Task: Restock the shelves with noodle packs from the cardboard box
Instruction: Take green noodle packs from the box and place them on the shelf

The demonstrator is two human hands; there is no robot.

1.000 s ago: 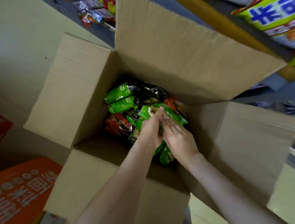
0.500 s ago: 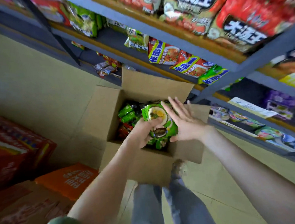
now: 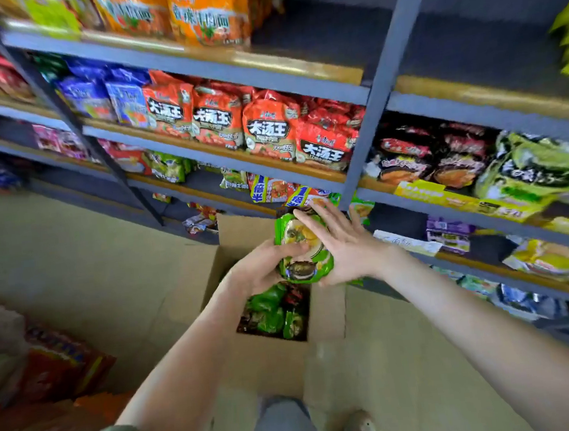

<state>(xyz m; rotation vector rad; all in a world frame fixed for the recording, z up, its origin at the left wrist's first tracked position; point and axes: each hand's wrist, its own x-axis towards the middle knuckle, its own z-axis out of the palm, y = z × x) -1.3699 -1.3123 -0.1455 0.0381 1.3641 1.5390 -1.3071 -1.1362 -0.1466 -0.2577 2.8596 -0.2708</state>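
Observation:
A stack of green noodle packs (image 3: 301, 248) is held upright above the open cardboard box (image 3: 272, 364). My left hand (image 3: 263, 268) grips the stack from the left, thumb across its front. My right hand (image 3: 344, 244) presses flat against the stack's right side with straight fingers. More green and dark packs (image 3: 278, 314) lie inside the box. Grey metal shelves (image 3: 223, 165) rise behind the box, filled with red, orange, blue, black and green noodle packs.
A grey shelf upright (image 3: 381, 79) stands just behind my hands. Red and orange cartons (image 3: 59, 369) sit on the floor at left. My legs and a shoe (image 3: 359, 422) are close to the box's near side. Beige floor (image 3: 73, 254) lies left of the box.
Both hands have lifted the green packs out of the box and up toward the shelves. My view has risen from the box's inside to the shelf fronts.

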